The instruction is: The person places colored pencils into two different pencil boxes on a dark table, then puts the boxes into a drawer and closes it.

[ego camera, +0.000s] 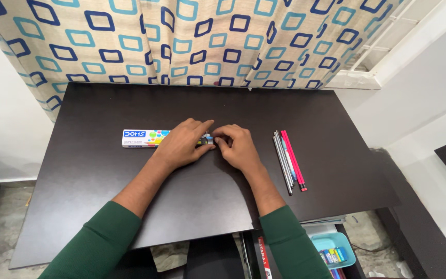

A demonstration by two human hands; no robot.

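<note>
A long white and blue pencil box (pixel 140 138) with coloured dots lies flat on the dark table (pixel 130 206), left of centre. My left hand (pixel 181 144) rests over its right end, fingers curled on it. My right hand (pixel 238 147) meets it from the right, fingertips pinching at the box's end flap between the two hands. What sits between the fingertips is mostly hidden. To the right lie several pencils (pixel 289 160) side by side, grey ones and a pink one, points toward me.
A curtain (pixel 192 41) with blue squares hangs behind the table's far edge. A light blue tray (pixel 334 250) with small items sits below the near right corner. White walls stand left and right.
</note>
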